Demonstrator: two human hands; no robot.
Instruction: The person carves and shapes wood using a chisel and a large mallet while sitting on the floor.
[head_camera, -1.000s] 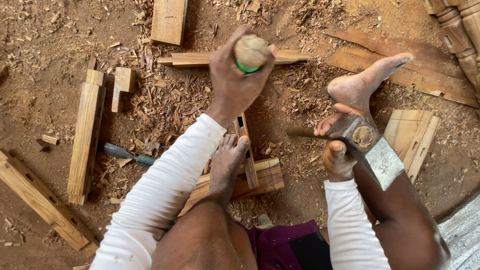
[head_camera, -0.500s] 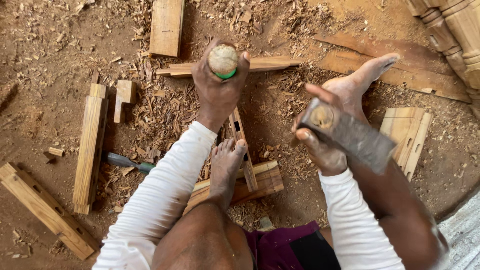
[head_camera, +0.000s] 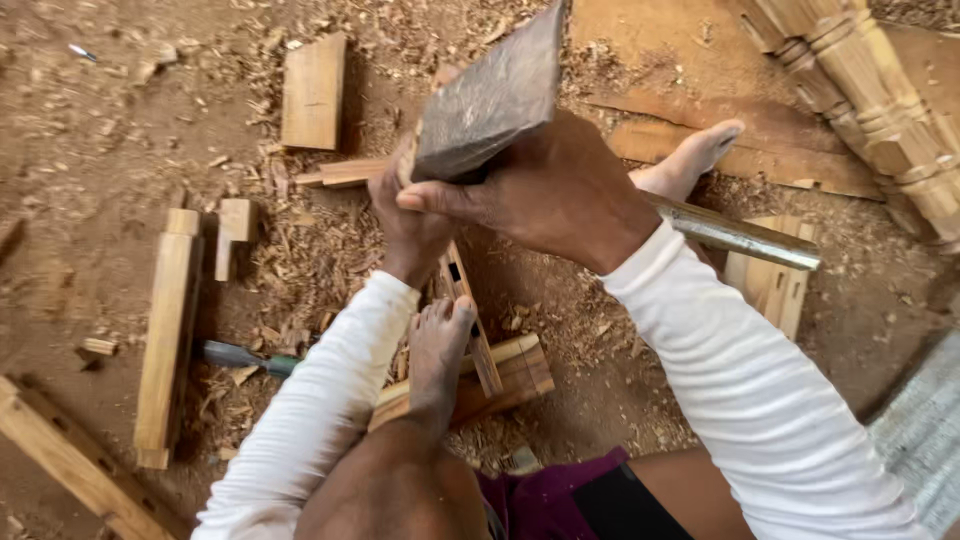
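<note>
Dirt floor (head_camera: 90, 150), shavings everywhere. Right hand (head_camera: 550, 190) grips hammer (head_camera: 490, 95), raised high. Left hand (head_camera: 415, 225) closed, probably around chisel, mostly hidden behind hammer. Foot (head_camera: 440, 345) pins slotted workpiece (head_camera: 470, 320). Risk: off-centre blow glances onto left knuckles; workpiece could shift underfoot.

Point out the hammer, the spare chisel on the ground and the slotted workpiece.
hammer (head_camera: 490, 100), head view, on its dark head.
spare chisel (head_camera: 240, 355), head view, on its handle.
slotted workpiece (head_camera: 472, 320), head view, on its top face.
</note>
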